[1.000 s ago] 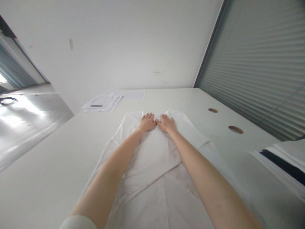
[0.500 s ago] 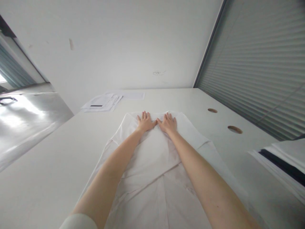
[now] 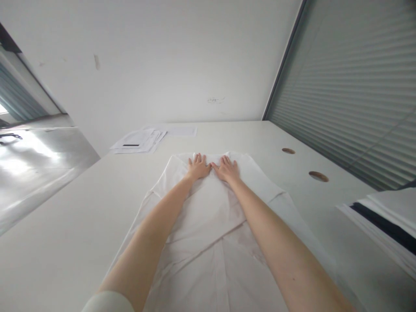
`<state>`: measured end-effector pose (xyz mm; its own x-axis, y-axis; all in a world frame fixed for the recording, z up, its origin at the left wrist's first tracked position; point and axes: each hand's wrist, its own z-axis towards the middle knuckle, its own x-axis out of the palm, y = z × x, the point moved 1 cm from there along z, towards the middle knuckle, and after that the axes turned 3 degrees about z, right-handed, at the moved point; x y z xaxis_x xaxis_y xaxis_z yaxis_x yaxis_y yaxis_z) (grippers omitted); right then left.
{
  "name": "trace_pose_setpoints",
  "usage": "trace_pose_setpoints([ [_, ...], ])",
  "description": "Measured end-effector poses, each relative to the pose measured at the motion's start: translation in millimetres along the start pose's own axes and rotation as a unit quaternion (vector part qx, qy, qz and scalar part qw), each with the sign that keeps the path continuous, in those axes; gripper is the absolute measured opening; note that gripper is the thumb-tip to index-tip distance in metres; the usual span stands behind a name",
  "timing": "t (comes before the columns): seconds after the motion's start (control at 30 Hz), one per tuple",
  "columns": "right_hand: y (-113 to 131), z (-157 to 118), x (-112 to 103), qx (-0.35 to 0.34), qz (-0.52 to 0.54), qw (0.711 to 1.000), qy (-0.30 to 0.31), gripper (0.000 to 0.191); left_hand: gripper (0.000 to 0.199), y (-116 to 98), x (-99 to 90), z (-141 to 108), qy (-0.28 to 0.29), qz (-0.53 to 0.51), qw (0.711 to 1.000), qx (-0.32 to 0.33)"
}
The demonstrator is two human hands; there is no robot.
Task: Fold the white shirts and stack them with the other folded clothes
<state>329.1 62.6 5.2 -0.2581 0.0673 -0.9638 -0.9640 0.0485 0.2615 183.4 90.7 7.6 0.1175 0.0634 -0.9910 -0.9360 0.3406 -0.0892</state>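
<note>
A white garment, apparently a shirt (image 3: 208, 203), lies spread over the white table, its narrower end away from me. Near that far edge my left hand (image 3: 197, 168) rests flat on the cloth with its fingers spread. Beside it my right hand (image 3: 226, 168) also lies flat, fingers stretched forward. The two thumbs point towards each other and come close together at the middle. A diagonal fold and a vertical strip show in the cloth between my forearms.
Loose paper sheets (image 3: 139, 141) lie at the table's back left. Two round holes pierce the tabletop (image 3: 253, 138) on the right. A stack of folded white and dark cloth (image 3: 390, 216) sits at the right edge. A wall (image 3: 182, 60) and blinds (image 3: 351, 86) border the table.
Both hands stay on the far end of the garment. The right hand's fingers have shifted very slightly left and nearer to me; the garment looks the same.
</note>
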Motion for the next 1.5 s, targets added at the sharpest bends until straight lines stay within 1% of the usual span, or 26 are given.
trace_pose_setpoints([
  [0.1,0,-1,0,0.023,-0.003,1.000,-0.011,0.085,0.079,0,-0.6,0,0.000,-0.010,0.999,-0.052],
  [0.2,0,-2,0,0.042,-0.005,0.999,-0.018,0.085,0.093,2,-1.9,-1,0.005,-0.011,0.995,-0.102],
  [0.27,1,-3,-1,0.049,-0.005,0.999,-0.016,0.085,0.100,5,-2.6,-1,0.016,-0.006,0.992,-0.121],
  [0.33,3,-4,-2,0.054,-0.005,0.998,-0.012,0.085,0.103,7,-3.0,-1,0.025,-0.002,0.992,-0.124],
  [0.47,3,-4,-2,0.062,-0.002,0.998,-0.003,0.086,0.100,12,-2.3,-1,0.009,-0.002,0.994,-0.111],
  [0.6,0,-4,-1,0.051,-0.001,0.999,-0.017,0.083,0.081,16,-0.2,-1,-0.015,-0.004,0.994,-0.105],
  [0.7,-2,-4,-1,0.041,-0.003,0.999,-0.023,0.082,0.071,19,1.4,0,-0.011,-0.006,0.994,-0.109],
  [0.83,-2,-4,0,0.039,-0.014,0.999,-0.005,0.083,0.072,23,1.8,1,-0.005,-0.009,0.993,-0.117],
  [0.93,-1,-3,0,0.036,-0.012,0.999,-0.007,0.083,0.073,25,1.4,2,-0.002,-0.009,0.993,-0.115],
  [1.03,-3,-1,0,0.033,0.007,0.999,-0.006,0.083,0.074,25,1.1,3,0.001,-0.009,0.993,-0.115],
  [1.1,-6,2,-1,0.027,0.038,0.999,0.001,0.083,0.074,25,0.9,3,0.007,-0.010,0.993,-0.115],
  [1.2,-18,7,-6,0.007,0.105,0.994,-0.006,0.079,0.073,25,0.2,3,0.012,-0.009,0.993,-0.115],
  [1.27,-33,6,-10,-0.007,0.133,0.991,-0.022,0.075,0.073,25,-0.2,3,0.010,-0.008,0.994,-0.111],
  [1.33,-53,1,-14,-0.025,0.139,0.990,-0.027,0.073,0.074,25,0.1,2,0.010,-0.008,0.994,-0.107],
  [1.4,-75,-10,-18,-0.049,0.118,0.992,-0.017,0.072,0.074,26,0.9,2,0.009,-0.009,0.994,-0.105],
  [1.5,-104,-32,-25,-0.082,0.025,0.996,0.013,0.072,0.074,27,2.4,4,0.005,-0.008,0.994,-0.105],
])
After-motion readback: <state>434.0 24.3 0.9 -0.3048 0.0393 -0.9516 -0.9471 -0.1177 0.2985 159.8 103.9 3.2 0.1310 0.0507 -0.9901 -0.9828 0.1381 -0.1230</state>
